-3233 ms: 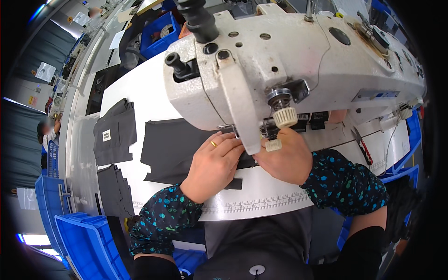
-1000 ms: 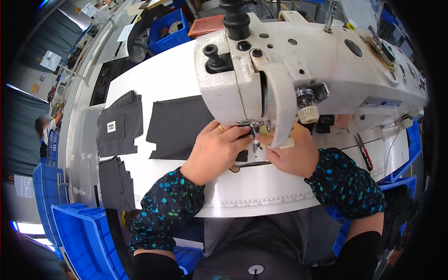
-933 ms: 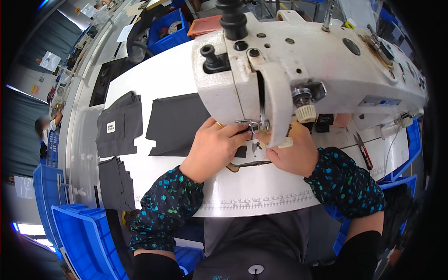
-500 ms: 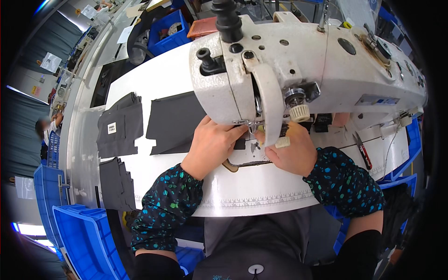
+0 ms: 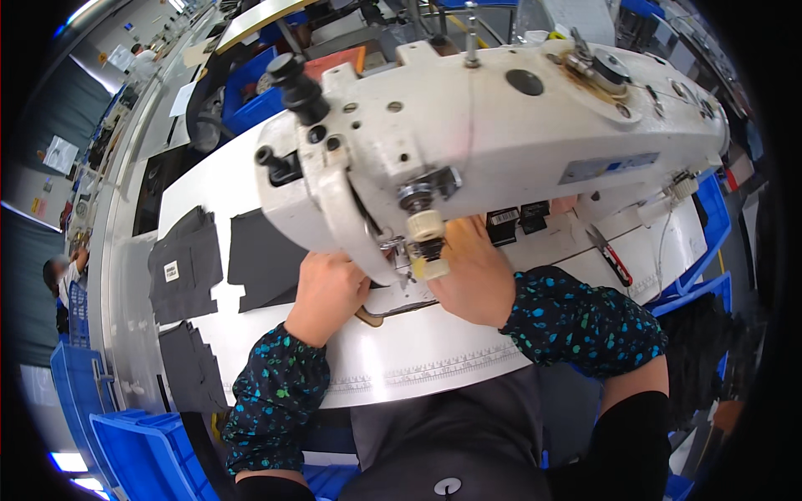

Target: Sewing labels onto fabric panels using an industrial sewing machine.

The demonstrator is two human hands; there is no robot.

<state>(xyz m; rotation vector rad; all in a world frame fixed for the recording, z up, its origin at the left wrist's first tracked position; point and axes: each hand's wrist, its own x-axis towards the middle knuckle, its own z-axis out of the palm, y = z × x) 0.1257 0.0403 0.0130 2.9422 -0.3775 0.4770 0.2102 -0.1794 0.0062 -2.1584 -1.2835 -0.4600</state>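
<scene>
A white sewing machine [image 5: 518, 125] spans the table in front of me. My left hand [image 5: 328, 292] is closed, its fingers curled at the edge of a dark grey fabric piece [image 5: 266, 260] left of the needle area. Fingertips and gripped edge are hidden under the machine head. My right hand [image 5: 474, 271] lies just right of the needle area, fingers pressed together and bent inward. The machine's dial and thread guide cover its fingertips, so what they hold cannot be made out.
Folded dark fabric with a white label [image 5: 185, 265] and a dark stack [image 5: 192, 365] lie at the left. Red-handled snips [image 5: 611, 257] and black tags [image 5: 503, 225] lie right. Blue bins [image 5: 146, 451] stand below left. Another person [image 5: 67, 280] sits far left.
My view has shifted, so machine and table appear further left and slightly lower. The left hand's fingers are more curled than before. Both hands stay by the needle area.
</scene>
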